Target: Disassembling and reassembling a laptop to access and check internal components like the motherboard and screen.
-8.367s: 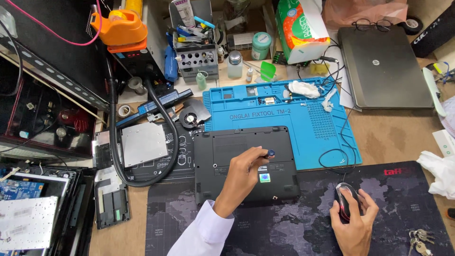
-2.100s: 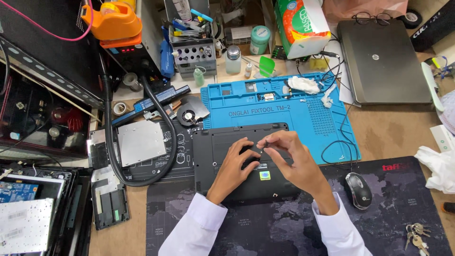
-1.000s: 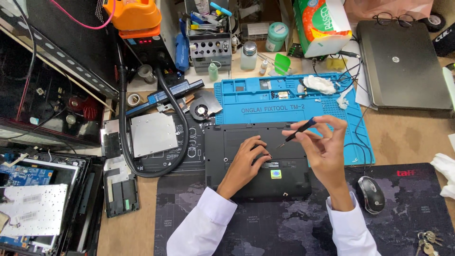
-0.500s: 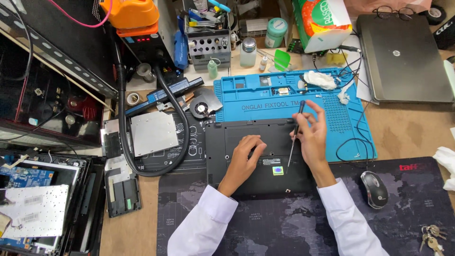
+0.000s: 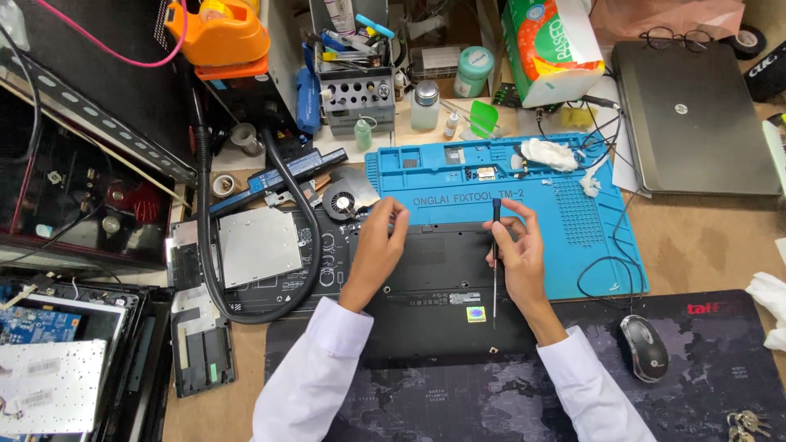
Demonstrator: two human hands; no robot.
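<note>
Head view: left hand [image 5: 378, 250] flat with fingers spread on far left corner of black laptop base [image 5: 434, 282], near edge of blue mat [image 5: 573, 245]; right hand [image 5: 517, 254] closed around thin screwdriver [image 5: 494, 254], tip down on base; mouse [image 5: 643, 348] well right.

Blue repair mat [image 5: 573, 213] just beyond the grip. Mouse [image 5: 643, 347] near, to its right. Closed grey laptop [image 5: 696, 115] farther right-rear. Orange container [image 5: 219, 33] far left-rear.
</note>
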